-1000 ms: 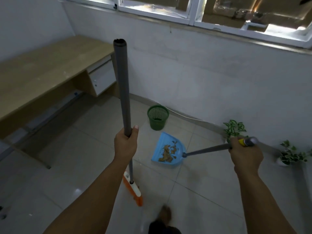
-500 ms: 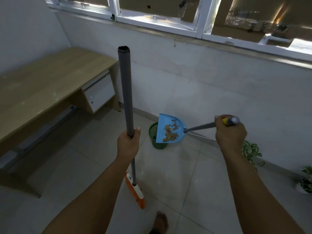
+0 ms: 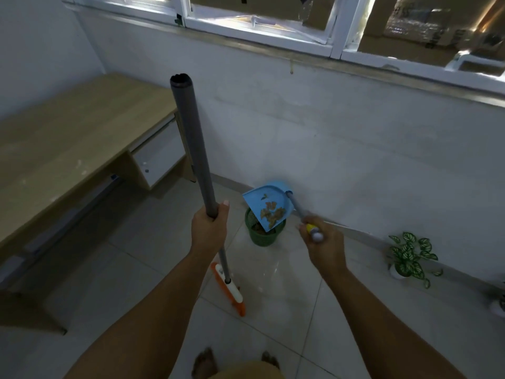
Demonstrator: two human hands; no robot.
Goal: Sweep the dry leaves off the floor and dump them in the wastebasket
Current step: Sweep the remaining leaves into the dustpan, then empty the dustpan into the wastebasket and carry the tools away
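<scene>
Where the frame ends at the near edge, two bare feet (image 3: 203,362) stand on the tiled floor (image 3: 287,318), w/ both forearms reaching out & away from them. Left arm runs up toward centre; the left hand (image 3: 210,229) is wrapped round the grey broom handle (image 3: 191,149), fingers curled behind it, thumb tip showing on the right side of the pole. Handle stands nearly upright, top leaning a bit left. Below the hand the pole thins & meets the orange-and-white broom head (image 3: 228,287), which rests on the floor just past the feet. Right arm goes up the right side, wrist bent inward; the right hand (image 3: 323,246) clamps on the yellow-and-grey end of the dustpan handle (image 3: 297,207), slightly blurred. That handle slopes up & left to the blue dustpan (image 3: 266,205), which is tipped w/ its open lip down over the green wastebasket (image 3: 263,236). Dry leaves (image 3: 270,213) are bunched at the pan's low edge, right above the basket's mouth; some brown bits show inside the basket. Basket sits near the far wall. Further right along that wall, a small potted plant (image 3: 410,255). Far left, a wooden desk (image 3: 68,149); above the wall, a white-framed window (image 3: 273,26).
</scene>
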